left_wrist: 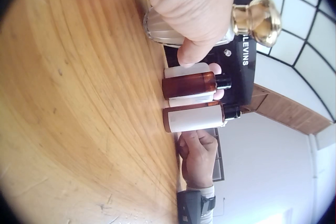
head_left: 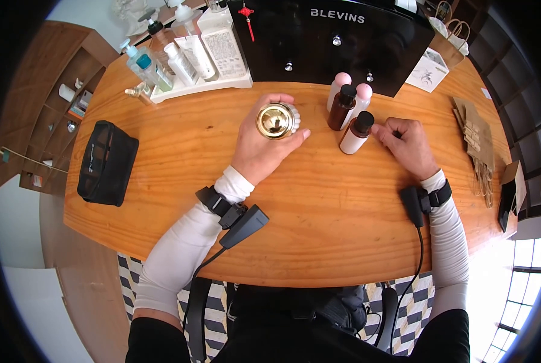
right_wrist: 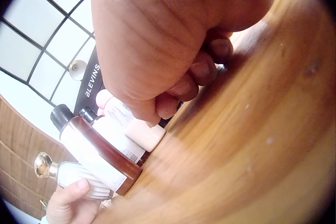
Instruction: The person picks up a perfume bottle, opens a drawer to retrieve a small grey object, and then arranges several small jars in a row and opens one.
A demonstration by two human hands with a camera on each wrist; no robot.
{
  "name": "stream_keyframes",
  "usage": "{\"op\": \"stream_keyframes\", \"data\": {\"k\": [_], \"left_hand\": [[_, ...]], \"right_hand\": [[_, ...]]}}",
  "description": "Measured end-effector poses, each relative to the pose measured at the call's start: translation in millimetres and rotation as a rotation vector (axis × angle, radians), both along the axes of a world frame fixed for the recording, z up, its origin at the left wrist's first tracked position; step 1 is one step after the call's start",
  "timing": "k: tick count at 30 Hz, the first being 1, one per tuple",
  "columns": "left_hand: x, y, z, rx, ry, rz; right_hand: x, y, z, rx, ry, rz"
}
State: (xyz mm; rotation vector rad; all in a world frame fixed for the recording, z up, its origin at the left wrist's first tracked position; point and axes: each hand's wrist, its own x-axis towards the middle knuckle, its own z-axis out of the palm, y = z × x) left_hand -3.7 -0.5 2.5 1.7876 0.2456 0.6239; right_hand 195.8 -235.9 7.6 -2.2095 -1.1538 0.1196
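Observation:
My left hand (head_left: 261, 142) grips a ribbed glass bottle with a round gold cap (head_left: 276, 121), upright at the tabletop. The thumb and fingers wrap its body. In the left wrist view, the gold cap (left_wrist: 265, 22) stands out past the hand. My right hand (head_left: 408, 145) rests on the table with loosely curled fingers (right_wrist: 184, 87) and no held thing in sight. Just left of it stands a brown bottle with a black cap and white label (head_left: 355, 136). Behind that are another brown bottle (head_left: 342, 109) and two pink-capped bottles (right_wrist: 144, 132), partly hidden.
A black BLEVINS cabinet (head_left: 328, 48) stands at the back. At its left, a white tray (head_left: 204, 89) bears several bottles and tubes. A black mesh pouch (head_left: 107, 163) lies on the left. On the right are brown paper bags (head_left: 476, 139) and a white box (head_left: 427, 71).

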Motion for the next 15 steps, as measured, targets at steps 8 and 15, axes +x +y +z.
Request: {"op": "stream_keyframes", "data": {"k": [8, 15], "left_hand": [[0, 0, -1, 0.025, -0.002, 0.006], [1, 1, 0, -0.007, 0.003, -0.002]], "right_hand": [[-6, 2, 5, 0.045, 0.014, -0.014], [-6, 2, 7, 0.044, -0.001, -0.011]]}}
